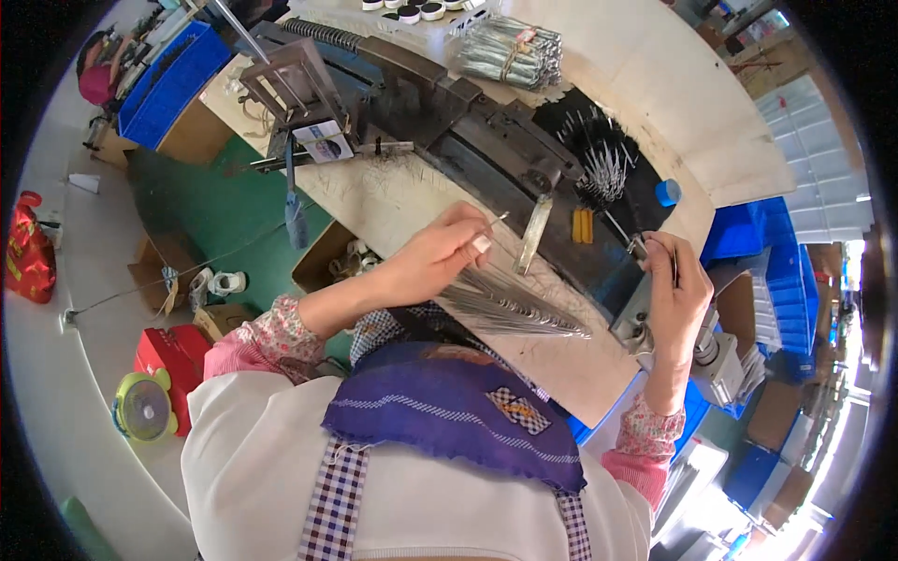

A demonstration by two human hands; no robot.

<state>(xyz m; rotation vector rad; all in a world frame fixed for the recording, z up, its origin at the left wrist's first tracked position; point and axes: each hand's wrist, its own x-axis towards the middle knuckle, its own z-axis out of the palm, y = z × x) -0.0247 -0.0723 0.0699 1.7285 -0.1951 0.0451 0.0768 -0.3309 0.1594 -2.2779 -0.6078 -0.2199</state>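
My left hand [438,254] is closed in a pinch over the bench, a thin metal wire [502,217] poking out past its fingertips. Something small and white covers the tip of one finger. Just below it lies a loose bundle of thin metal rods [519,307]. On the right, my right hand [678,290] has its fingers bent together beside a small metal fitting [639,247] at the machine's end; what it grips is mostly hidden. Between the hands stands a flat metal bar [534,234] on the dark metal machine [486,140].
Formed metal pieces [606,173] lie on a black mat behind the machine, near a blue tape roll [667,193]. A tied bundle of metal rods [510,54] rests at the back. Yellow pieces [582,225] sit on the machine. Blue bins [762,234] stand right.
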